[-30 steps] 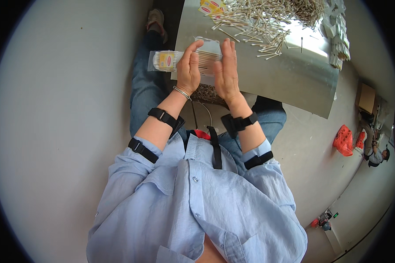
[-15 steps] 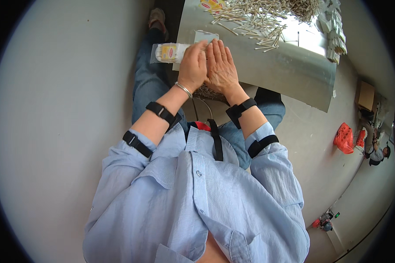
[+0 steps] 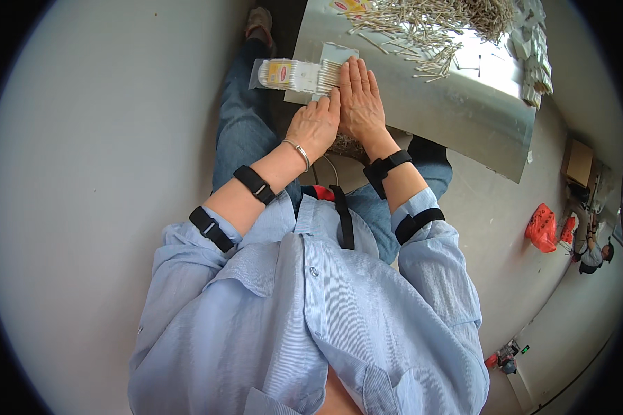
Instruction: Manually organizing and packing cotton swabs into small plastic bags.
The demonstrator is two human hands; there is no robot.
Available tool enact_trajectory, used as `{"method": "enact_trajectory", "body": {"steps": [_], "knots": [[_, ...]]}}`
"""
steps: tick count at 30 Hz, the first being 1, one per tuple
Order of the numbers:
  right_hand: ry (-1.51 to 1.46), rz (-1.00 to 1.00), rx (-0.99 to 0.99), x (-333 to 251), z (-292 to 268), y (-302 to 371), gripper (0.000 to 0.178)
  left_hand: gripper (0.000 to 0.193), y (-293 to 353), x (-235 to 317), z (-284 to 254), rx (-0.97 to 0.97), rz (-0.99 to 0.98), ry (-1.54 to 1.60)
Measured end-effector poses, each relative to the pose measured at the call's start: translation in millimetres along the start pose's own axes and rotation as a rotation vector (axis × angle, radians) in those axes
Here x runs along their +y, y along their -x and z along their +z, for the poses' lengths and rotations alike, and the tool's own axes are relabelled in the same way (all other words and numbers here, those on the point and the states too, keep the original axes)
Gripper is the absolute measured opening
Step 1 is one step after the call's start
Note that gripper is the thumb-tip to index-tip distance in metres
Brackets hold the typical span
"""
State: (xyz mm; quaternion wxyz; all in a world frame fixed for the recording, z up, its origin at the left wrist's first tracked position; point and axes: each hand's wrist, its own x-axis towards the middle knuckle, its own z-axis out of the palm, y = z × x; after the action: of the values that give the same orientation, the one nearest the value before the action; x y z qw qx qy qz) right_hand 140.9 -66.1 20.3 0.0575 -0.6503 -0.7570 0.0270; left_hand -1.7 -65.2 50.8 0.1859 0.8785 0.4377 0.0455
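Near the table's left corner, a row of loose cotton swabs (image 3: 330, 76) lies on a pale backing card or tray. My right hand (image 3: 362, 100) rests flat along the right side of this row, its fingers straight, close together and pointing away from me. Below the row's near end is my left hand (image 3: 314, 127), fingers bent forward with the tips by the swab ends; its thumb is hidden. To the left, a clear pack of cotton swabs (image 3: 299, 75) with a yellow and red label overhangs the table edge.
A large heap of cotton swabs (image 3: 422, 28) covers the far part of the metal table (image 3: 457, 114). White packs (image 3: 535, 59) are stacked along its right edge. A yellow label packet (image 3: 351, 7) lies at the back. On the floor are a red bag (image 3: 541, 228) and a cardboard box (image 3: 579, 163).
My left hand has moved nearer to me, off the swabs, uncovering the row and its backing. My right hand stays flat beside them. The whole view has shifted slightly.
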Motion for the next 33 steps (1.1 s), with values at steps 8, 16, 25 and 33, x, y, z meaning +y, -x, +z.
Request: {"method": "enact_trajectory", "body": {"steps": [8, 16, 25, 33], "knots": [[-0.061, 0.016, -0.055, -3, -7, 0, 0.07, 0.055, -6, -2, -3, -0.033, -0.028, 0.071], [-0.049, 0.018, -0.046, -3, -5, -1, 0.069, 0.056, -12, -5, -5, -0.107, -0.046, 0.115], [-0.04, 0.019, -0.07, -3, -8, -1, 0.07, 0.059, -20, -5, -8, -0.12, -0.104, 0.239], [-0.043, 0.015, -0.066, -3, -7, -1, 0.07, 0.057, -24, -6, -7, -0.159, -0.092, 0.185]]}}
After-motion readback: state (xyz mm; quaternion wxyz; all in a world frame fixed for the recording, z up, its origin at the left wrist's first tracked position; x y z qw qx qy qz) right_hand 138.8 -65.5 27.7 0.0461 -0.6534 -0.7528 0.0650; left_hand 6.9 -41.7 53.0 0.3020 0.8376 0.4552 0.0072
